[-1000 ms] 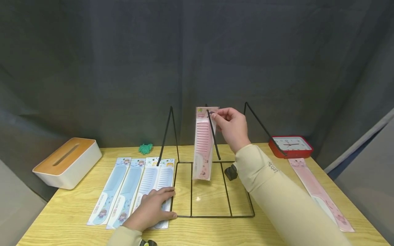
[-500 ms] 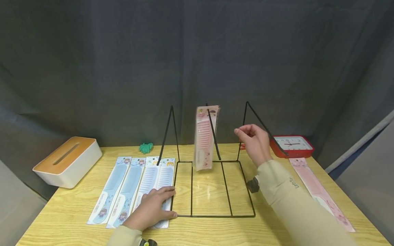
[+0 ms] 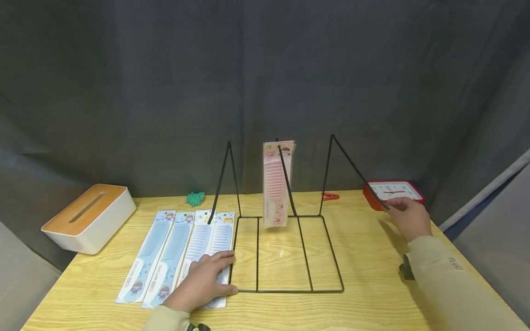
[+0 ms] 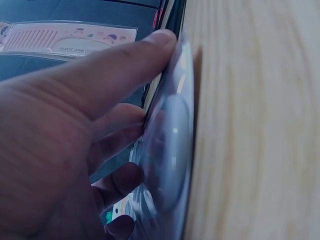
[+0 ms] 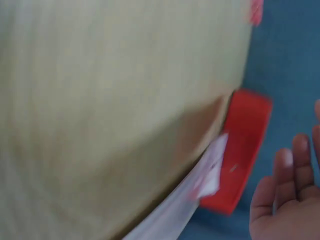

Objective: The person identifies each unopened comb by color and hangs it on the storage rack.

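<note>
My left hand [image 3: 204, 278] lies across the packaged blue combs [image 3: 198, 243], its fingers along the left side of the black wire rack [image 3: 285, 291]. In the left wrist view its thumb [image 4: 162, 39] reaches the edge of a clear comb pack [image 4: 172, 150]. A packaged pink comb [image 3: 274, 184] hangs from the rack's middle hook. At the far right, my right hand [image 3: 410, 218] overlaps the tip of the right hook [image 3: 352, 163], in front of the red clock [image 3: 372, 202]. Its fingers are relaxed in the right wrist view, apart from the pink pack [image 5: 205, 170] by the clock.
A tissue box with a wooden lid [image 3: 89, 218] stands at the left. Green string [image 3: 195, 198] and a red clip [image 3: 330, 196] lie at the table's back. The rack's left hook [image 3: 219, 184] juts forward over the blue packs. A dark curtain [image 3: 248, 82] hangs behind.
My right hand has let go of the pink comb pack, which now hangs alone on the middle hook, and has moved right to the clock. The left hand has stayed put.
</note>
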The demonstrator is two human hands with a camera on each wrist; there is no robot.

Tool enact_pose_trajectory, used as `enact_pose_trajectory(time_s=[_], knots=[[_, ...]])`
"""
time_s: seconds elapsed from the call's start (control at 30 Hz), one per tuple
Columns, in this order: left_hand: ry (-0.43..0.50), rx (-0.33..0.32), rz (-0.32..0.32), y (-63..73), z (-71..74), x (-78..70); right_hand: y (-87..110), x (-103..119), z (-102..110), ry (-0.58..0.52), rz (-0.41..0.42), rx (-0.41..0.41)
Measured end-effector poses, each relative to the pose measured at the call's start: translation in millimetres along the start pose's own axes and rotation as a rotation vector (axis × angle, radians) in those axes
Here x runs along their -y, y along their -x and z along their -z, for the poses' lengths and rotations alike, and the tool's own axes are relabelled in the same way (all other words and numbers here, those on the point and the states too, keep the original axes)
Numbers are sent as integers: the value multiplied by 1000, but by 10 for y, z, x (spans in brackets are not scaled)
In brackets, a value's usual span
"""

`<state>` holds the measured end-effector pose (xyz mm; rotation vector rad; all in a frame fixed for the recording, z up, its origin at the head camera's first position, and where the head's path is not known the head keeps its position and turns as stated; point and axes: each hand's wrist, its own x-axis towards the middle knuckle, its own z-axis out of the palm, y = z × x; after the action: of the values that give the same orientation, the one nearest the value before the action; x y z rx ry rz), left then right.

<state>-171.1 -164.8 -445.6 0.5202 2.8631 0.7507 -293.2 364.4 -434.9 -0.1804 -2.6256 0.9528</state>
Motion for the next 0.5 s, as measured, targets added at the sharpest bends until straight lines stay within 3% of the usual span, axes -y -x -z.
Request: enact_pose_trajectory(time_s=[0.13, 0.33, 0.5], knots=[[-1, 5, 0, -6, -8, 4, 8, -300, 62, 17, -58, 8], [-6, -6, -8, -5, -1, 7, 12, -480, 144, 70, -187, 67], [-6, -1, -7, -2, 2, 6, 31, -545, 190, 213, -167, 190]])
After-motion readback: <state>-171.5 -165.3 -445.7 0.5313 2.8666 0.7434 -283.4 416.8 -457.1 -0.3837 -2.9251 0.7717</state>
